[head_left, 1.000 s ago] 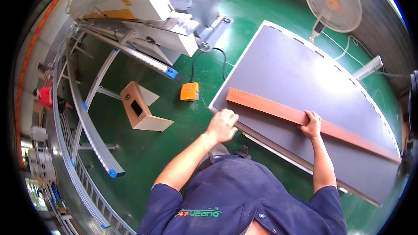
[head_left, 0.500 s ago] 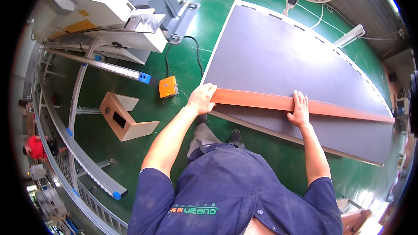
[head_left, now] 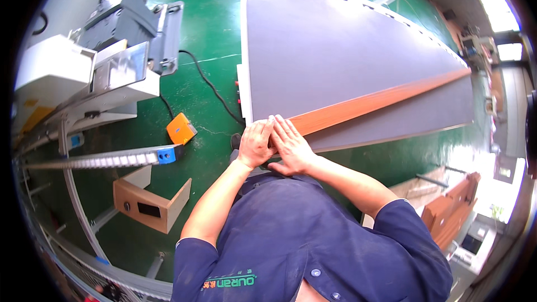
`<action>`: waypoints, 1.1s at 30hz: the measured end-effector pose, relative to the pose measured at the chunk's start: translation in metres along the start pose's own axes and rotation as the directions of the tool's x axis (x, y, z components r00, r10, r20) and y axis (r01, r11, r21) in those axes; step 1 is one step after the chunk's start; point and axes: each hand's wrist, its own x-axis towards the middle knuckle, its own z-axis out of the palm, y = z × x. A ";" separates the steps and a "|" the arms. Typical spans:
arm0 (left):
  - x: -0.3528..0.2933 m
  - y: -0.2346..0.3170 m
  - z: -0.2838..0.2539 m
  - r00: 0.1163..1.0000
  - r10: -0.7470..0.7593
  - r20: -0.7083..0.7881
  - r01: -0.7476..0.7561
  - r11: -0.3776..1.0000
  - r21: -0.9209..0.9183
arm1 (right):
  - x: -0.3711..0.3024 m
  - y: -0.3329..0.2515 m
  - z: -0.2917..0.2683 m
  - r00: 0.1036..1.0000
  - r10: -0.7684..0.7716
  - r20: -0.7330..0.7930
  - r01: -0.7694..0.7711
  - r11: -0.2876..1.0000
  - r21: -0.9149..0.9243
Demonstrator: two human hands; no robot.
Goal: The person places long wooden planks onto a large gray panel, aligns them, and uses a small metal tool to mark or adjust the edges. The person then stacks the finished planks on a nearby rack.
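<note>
A long reddish-brown wood-grain plank (head_left: 358,106) lies slantwise across a big grey-topped table (head_left: 335,45), running from my hands to the far right edge. At its near left end, my left hand (head_left: 257,142) is closed over the plank's tip, the thumb out of sight. Right beside it, my right hand (head_left: 292,146) rests on the plank with its fingers stretched out and its thumb apart. The fingertips of the two hands touch or nearly touch. Both hands hide the plank's near end.
Left of the table, an orange foot-pedal box (head_left: 182,129) with a black cable sits on the green floor. Beyond it are a wooden box-like frame (head_left: 142,207), a roller rail (head_left: 112,158) and a machine (head_left: 120,25). Brown boards (head_left: 450,210) are stacked at right.
My right hand has moved from the middle of the plank to its near left end, beside my left hand. The view has swung to the right, and the plank now slants more.
</note>
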 end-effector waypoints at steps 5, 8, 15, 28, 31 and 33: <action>0.004 -0.009 -0.004 0.999 0.023 0.047 -0.021 0.999 -0.039 | -0.018 0.017 -0.013 0.987 0.158 -0.006 -0.158 0.986 -0.055; 0.002 -0.016 -0.004 0.996 0.033 0.081 -0.031 0.999 -0.023 | -0.047 0.043 -0.017 0.927 0.343 -0.151 -0.360 0.928 -0.098; 0.005 -0.019 -0.013 0.991 0.004 0.130 0.000 1.000 -0.030 | -0.046 0.026 0.000 0.886 0.426 -0.183 -0.440 0.897 -0.044; 0.010 -0.024 -0.013 0.989 0.015 0.144 -0.006 0.998 -0.058 | -0.072 -0.010 0.032 0.944 0.294 -0.152 -0.293 0.956 0.026; 0.009 -0.025 -0.015 0.989 0.023 0.148 -0.017 0.999 -0.046 | -0.084 0.003 0.021 0.815 0.488 -0.312 -0.495 0.867 0.060; 0.012 -0.024 -0.016 0.988 0.034 0.150 -0.027 0.998 -0.050 | -0.086 0.008 0.013 0.700 0.540 -0.467 -0.530 0.831 0.167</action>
